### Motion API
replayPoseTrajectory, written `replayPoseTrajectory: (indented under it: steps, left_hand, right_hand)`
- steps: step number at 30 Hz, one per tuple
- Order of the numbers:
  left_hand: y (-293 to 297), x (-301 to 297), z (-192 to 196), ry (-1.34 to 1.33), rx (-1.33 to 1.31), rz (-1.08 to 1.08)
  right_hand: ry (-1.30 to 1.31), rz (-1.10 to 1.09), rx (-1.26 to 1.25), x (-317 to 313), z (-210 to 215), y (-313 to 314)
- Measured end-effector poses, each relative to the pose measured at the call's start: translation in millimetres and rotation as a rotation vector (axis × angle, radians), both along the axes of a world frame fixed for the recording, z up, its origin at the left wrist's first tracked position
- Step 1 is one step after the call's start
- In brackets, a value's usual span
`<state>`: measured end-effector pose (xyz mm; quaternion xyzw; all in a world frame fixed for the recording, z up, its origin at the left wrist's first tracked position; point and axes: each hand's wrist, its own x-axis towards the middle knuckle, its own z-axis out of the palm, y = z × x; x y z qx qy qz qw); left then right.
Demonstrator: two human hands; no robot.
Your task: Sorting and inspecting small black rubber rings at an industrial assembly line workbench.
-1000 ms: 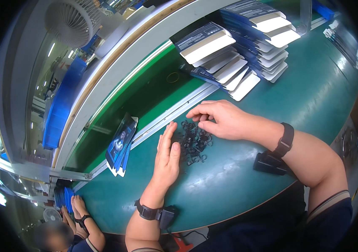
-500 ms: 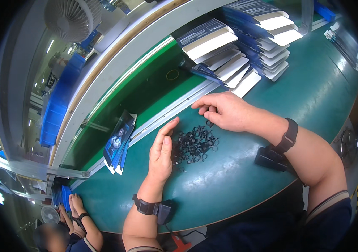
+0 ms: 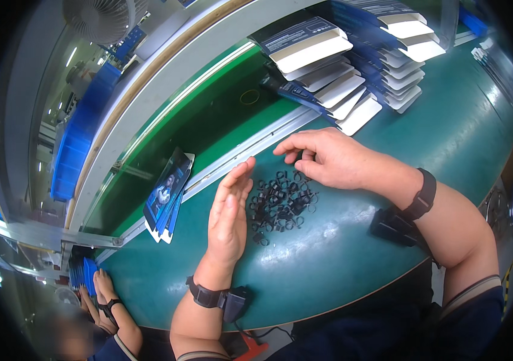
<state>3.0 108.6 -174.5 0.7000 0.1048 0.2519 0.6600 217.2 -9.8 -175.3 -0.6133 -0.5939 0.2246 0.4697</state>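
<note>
Many black rings (image 3: pixel 277 203), left hand (image 3: pixel 226 224), right hand (image 3: pixel 336 157) beside

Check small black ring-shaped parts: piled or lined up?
Piled, loosely: the small black ring-shaped parts overlap at mixed angles on the glossy green tabletop.

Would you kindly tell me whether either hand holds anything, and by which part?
Nothing is visibly held: the left hand is open beside the small black rings; the right hand, loosely curled near them, shows nothing in its grasp.
</note>
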Motion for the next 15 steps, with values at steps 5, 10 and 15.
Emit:
replayPoseTrajectory:
  steps: [5, 10, 15]
  left_hand:
    - [2, -1, -6, 0.111, 0.045, 0.084]
    - [1, -2, -6, 0.176, 0.508, 0.092]
    - [-7, -3, 3, 0.267, 0.738, 0.08]
  right_hand:
    - [-0.213, 0.025, 0.033, 1, -2, 0]
    - [-0.213, 0.067, -0.042, -4, 6, -2]
    - [-0.202, 0.108, -0.122, -10, 13, -4]
